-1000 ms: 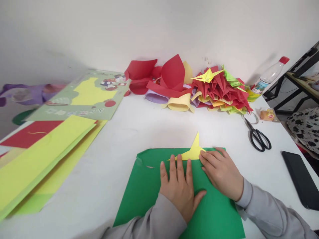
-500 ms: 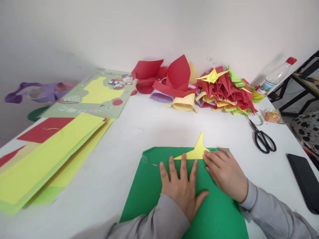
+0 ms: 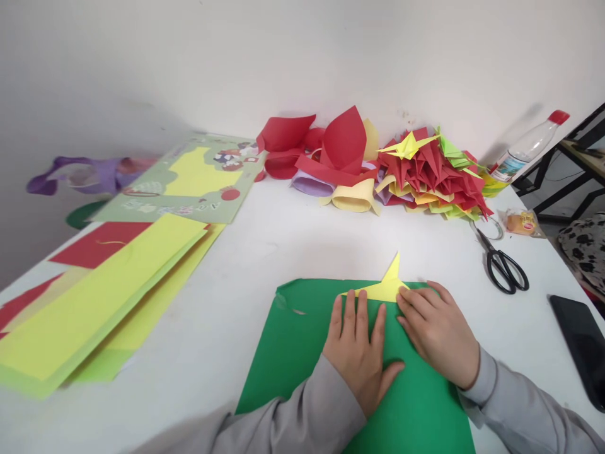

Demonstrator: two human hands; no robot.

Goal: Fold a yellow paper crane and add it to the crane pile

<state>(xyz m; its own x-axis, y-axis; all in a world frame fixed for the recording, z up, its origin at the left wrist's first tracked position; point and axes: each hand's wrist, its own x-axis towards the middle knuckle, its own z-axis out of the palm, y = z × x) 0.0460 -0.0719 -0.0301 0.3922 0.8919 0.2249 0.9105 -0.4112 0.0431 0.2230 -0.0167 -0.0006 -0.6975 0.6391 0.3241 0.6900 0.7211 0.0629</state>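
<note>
Pressing the yellow folded paper [image 3: 388, 287] well would, I judge, take steady, flat weight on its long left point, so the layers don't skid over the green sheet [image 3: 293, 353] beneath, and firm, small fingertip pressure at its right end, the lower edge kept straight. The left hand [image 3: 357, 353] lies palm down, fingers spread and gripping nothing, two fingertips on that left point; the paper sits at the sheet's far edge, one spike poking past it, and the right hand [image 3: 442, 337] curls its fingertips onto the right end, though its thumb is hidden, so I cannot tell whether it pinches.
</note>
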